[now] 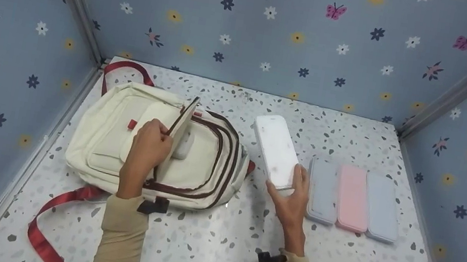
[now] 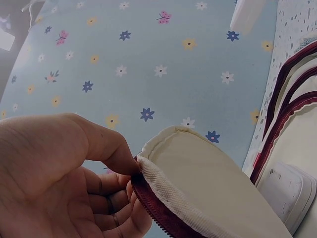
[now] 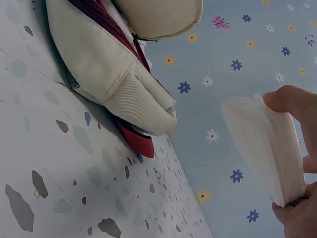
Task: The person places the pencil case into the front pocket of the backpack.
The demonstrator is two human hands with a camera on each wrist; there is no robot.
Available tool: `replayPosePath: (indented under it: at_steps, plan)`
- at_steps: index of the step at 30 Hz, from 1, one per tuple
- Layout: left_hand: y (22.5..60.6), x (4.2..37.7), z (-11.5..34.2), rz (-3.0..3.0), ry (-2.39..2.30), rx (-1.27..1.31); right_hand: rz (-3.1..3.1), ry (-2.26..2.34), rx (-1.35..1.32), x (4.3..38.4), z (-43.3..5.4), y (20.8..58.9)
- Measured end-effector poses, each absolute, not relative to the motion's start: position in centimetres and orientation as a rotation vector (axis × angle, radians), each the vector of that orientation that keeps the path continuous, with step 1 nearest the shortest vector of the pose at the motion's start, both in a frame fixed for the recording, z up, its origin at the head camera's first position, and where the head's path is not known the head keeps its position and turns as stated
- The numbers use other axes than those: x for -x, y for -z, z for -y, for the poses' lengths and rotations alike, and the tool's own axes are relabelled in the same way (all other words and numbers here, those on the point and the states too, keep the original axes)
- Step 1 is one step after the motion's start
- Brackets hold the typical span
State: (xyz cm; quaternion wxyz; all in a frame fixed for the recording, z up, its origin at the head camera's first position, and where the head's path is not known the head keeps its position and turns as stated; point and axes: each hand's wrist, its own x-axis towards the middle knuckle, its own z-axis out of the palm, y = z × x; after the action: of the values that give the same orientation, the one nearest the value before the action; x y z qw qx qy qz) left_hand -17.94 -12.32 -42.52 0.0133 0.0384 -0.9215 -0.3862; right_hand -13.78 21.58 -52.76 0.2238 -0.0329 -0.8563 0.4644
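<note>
A cream backpack (image 1: 116,131) with dark red zippers lies on the table at the left. My left hand (image 1: 149,143) pinches the zippered edge of its front pocket flap (image 2: 198,168) between thumb and fingers and lifts it, so the pocket stands unzipped. Inside the pocket a pale, rounded flat case (image 1: 184,145) shows, partly hidden behind the flap. To the right of the backpack, my right hand (image 1: 293,196) grips a white oblong case (image 1: 277,149) by its near end, thumb on one side and fingers on the other, tilted above the table.
Right of that hand lie three oblong cases side by side: a grey-blue one (image 1: 322,192), a pink one (image 1: 353,198) and a light blue one (image 1: 381,207). A red strap (image 1: 57,206) trails from the backpack toward the front. Flower-patterned panels (image 1: 250,26) enclose the table.
</note>
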Motion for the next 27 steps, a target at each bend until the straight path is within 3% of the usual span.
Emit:
replayPosePath:
  at_steps: [27]
  plan:
    - [42.6, 17.9, 12.3, 2.857, 1.214, -0.095, 2.425, -1.338, -0.259, 13.5, -20.0, 52.1]
